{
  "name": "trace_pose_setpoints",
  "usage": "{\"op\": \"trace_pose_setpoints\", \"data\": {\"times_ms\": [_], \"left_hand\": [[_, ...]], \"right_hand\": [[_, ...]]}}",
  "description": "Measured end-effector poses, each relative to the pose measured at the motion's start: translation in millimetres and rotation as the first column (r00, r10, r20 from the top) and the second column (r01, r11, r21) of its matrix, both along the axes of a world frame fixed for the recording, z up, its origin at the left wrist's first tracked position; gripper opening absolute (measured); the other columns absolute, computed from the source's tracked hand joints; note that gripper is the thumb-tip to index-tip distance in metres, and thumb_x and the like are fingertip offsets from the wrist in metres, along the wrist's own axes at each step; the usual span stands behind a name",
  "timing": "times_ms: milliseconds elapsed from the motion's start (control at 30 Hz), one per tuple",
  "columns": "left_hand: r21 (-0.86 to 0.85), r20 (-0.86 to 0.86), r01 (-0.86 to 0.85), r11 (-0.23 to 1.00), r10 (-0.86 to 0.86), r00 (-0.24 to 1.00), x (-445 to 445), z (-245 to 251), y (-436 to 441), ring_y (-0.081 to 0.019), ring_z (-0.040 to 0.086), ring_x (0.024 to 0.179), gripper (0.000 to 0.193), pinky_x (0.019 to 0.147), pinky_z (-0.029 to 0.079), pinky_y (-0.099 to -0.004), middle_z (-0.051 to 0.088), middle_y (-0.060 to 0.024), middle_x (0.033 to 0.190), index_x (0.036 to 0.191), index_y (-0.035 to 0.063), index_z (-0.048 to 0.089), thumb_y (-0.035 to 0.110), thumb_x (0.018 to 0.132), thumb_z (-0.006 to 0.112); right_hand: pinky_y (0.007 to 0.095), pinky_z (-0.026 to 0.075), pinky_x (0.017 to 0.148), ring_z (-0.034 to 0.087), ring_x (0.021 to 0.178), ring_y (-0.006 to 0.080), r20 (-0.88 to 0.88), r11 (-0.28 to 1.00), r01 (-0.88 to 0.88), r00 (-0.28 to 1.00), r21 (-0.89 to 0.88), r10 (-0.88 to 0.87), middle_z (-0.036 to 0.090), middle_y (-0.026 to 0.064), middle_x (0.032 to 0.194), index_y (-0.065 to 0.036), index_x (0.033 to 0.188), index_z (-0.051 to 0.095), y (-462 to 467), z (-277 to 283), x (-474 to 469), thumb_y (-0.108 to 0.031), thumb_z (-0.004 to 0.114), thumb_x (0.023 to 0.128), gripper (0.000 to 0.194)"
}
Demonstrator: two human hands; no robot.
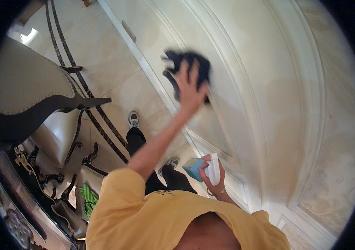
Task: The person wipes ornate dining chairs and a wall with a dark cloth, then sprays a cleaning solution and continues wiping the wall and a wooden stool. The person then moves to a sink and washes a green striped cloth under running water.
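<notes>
My left hand [191, 82] is stretched out with its fingers spread over a black cloth [200, 64]. It holds the cloth flat against the cream panelled door [246, 62]. Both hand and cloth are blurred, and a loose end of the cloth hangs off to the left. Lower down, close to my body, my right hand [216, 179] grips a blue-and-white bottle [193, 168]. The bottle's blue, boxy body points left, and its white top [215, 168] lies against my fingers.
Dark-framed upholstered chairs [30, 75] stand on my left beside a glossy table [24, 193]. A green striped cloth [89, 198] rests on one chair. Dark bands cross the tiled floor [115, 75]. Patterned wall covering [336, 125] lies to the right.
</notes>
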State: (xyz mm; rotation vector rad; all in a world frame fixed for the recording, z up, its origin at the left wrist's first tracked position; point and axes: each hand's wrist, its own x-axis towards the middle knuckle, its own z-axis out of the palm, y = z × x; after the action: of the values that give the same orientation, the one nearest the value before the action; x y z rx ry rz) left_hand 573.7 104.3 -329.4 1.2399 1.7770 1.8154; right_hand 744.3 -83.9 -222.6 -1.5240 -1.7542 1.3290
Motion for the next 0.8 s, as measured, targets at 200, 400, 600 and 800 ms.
{"op": "trace_pose_setpoints", "data": {"times_ms": [200,400,600,800], "left_hand": [[-0.071,0.129,0.2,0.977,-0.19,0.973,85.9,7.0,-84.4,-0.039,0.037,0.118,0.061,0.102,0.031,-0.045,0.035,-0.0191,0.134,0.126,0.0074,0.05,-0.008,0.069,0.064],[0.089,0.112,-0.095,0.991,0.085,0.99,-48.8,9.2,37.0,-0.0401,0.04,0.119,0.032,0.104,0.028,-0.0458,0.046,-0.0231,0.122,0.11,-0.0011,0.048,0.003,0.08,0.057],[-0.189,0.314,-0.067,0.98,0.125,0.941,-171.8,-12.9,131.5,-0.036,0.05,0.113,0.056,0.094,0.041,-0.0411,0.05,-0.0257,0.123,0.134,-0.0075,0.035,0.025,0.092,0.052],[0.193,-0.017,0.051,0.98,-0.048,0.999,37.6,-43.9,-28.5,-0.0373,0.031,0.131,0.047,0.104,0.022,-0.0499,0.037,-0.0215,0.14,0.125,0.0096,0.051,0.028,0.082,0.055]], "right_hand": [[0.0272,0.048,0.07,0.057,0.072,0.0118,-0.033,0.999,0.037,0.999,0.035,-0.036,0.059,0.0045,0.083,-0.002,0.105,0.056,-21.6,26.4,35.2,0.003,0.068,0.073,0.035],[0.0265,0.047,0.069,0.057,0.073,0.0122,0.112,0.997,0.019,0.993,0.072,-0.027,0.059,0.0055,0.082,-0.004,0.107,0.055,-26.8,34.8,36.2,0.002,0.068,0.073,0.036],[0.0261,0.048,0.065,0.06,0.07,0.0135,0.007,0.994,0.025,1.0,0.105,-0.026,0.058,0.0084,0.093,-0.004,0.11,0.054,-34.2,28.4,21.4,0.006,0.067,0.072,0.042],[0.0301,0.05,0.07,0.059,0.076,0.015,0.023,0.996,0.001,1.0,0.088,-0.003,0.053,0.0155,0.11,0.001,0.111,0.051,-55.0,56.3,32.3,0.013,0.061,0.071,0.043]]}}
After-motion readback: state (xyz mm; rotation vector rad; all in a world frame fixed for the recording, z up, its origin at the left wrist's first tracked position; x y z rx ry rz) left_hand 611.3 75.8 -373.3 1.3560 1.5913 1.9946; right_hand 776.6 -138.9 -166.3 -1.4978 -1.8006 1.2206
